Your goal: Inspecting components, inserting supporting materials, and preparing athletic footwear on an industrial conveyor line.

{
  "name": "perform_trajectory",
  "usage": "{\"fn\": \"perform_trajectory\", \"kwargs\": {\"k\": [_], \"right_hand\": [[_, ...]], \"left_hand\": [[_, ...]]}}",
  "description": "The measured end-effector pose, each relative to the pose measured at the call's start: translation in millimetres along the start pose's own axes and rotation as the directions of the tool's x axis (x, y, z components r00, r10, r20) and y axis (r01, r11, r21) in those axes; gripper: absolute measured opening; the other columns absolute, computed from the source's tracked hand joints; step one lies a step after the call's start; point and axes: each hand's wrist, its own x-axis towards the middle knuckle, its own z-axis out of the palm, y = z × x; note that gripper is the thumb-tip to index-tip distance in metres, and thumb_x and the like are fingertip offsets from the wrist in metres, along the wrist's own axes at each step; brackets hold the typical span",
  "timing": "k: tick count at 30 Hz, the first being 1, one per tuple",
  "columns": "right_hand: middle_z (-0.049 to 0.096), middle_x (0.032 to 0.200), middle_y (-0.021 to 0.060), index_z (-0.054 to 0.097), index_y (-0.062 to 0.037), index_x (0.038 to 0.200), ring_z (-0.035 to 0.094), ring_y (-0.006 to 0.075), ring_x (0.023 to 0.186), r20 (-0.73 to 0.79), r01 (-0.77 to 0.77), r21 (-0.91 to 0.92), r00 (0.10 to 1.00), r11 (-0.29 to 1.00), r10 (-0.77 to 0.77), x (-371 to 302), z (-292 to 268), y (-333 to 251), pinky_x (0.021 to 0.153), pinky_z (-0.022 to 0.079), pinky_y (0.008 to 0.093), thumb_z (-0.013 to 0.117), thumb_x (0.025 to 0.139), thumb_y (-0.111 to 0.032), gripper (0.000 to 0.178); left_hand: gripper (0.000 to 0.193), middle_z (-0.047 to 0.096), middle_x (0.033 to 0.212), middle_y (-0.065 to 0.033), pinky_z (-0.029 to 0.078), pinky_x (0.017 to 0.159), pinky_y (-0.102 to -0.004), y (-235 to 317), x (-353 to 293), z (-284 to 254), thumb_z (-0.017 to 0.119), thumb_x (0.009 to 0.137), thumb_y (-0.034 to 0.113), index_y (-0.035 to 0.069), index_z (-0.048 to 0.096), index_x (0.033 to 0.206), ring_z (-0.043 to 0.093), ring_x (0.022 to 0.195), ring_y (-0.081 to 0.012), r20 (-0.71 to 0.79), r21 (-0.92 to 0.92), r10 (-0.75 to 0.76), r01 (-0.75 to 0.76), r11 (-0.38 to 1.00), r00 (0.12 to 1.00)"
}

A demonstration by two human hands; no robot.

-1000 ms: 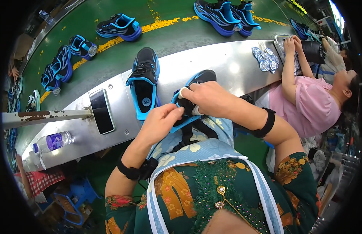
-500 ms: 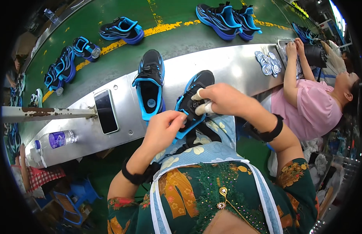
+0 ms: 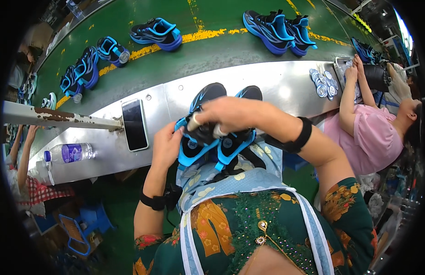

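we note the pair of black-and-blue shoes [image 3: 217, 133] at the steel bench edge [image 3: 286, 87]; left hand [image 3: 165, 145] grasps one heel collar, right hand [image 3: 224, 114] clasps both openings. likely light, flexible uppers; collars look like the best hold.

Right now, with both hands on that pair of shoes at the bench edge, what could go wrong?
1. The pair of black-and-blue shoes overhangs the near edge of the metal bench, held only by the left hand and right hand; a loosened grip could drop them into the lap.
2. The phone lies close beside the left hand; a sideways sweep might knock it.
3. The water bottle lies on its side near the bench edge and could roll off.
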Motion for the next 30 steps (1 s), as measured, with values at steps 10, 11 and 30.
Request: {"fn": "perform_trajectory", "kwargs": {"k": [10,11,30], "right_hand": [[0.061,0.088,0.0189,0.053,-0.0067,0.125,0.062,0.0381,0.091,-0.033,-0.109,-0.163,0.994,0.981,0.105,1.2,11.6,-3.5,0.075,0.050,0.0446,0.072,0.073,-0.009,0.055],[0.061,0.089,0.0190,0.055,-0.0061,0.124,0.062,0.0377,0.091,-0.083,-0.067,-0.107,0.995,0.992,0.059,-2.6,13.2,-4.0,0.075,0.050,0.0441,0.071,0.074,-0.009,0.052],[0.054,0.081,0.0142,0.066,-0.0184,0.117,0.057,0.0335,0.083,-0.360,-0.394,0.069,0.847,0.916,0.391,-116.7,17.1,-14.7,0.076,0.046,0.0394,0.073,0.081,-0.021,0.038]], "left_hand": [[0.024,0.061,0.078,-0.0025,0.044,0.068,-0.0246,19.8,-39.4,-7.4,0.069,0.088,0.020,-0.003,0.066,0.090,0.054,0.073,-0.0101,0.094,-0.263,0.042,-0.016,0.965,0.995],[0.022,0.059,0.075,0.0003,0.043,0.066,-0.0254,24.7,-40.1,-1.4,0.068,0.089,0.020,-0.002,0.066,0.089,0.051,0.071,-0.0087,0.041,-0.150,0.136,-0.128,0.980,0.990],[0.018,0.065,0.089,-0.0038,0.044,0.071,-0.0242,69.4,-1.1,-13.0,0.064,0.084,0.010,0.001,0.068,0.099,0.057,0.079,-0.0128,0.023,0.022,0.375,-0.375,0.927,0.927]]}}
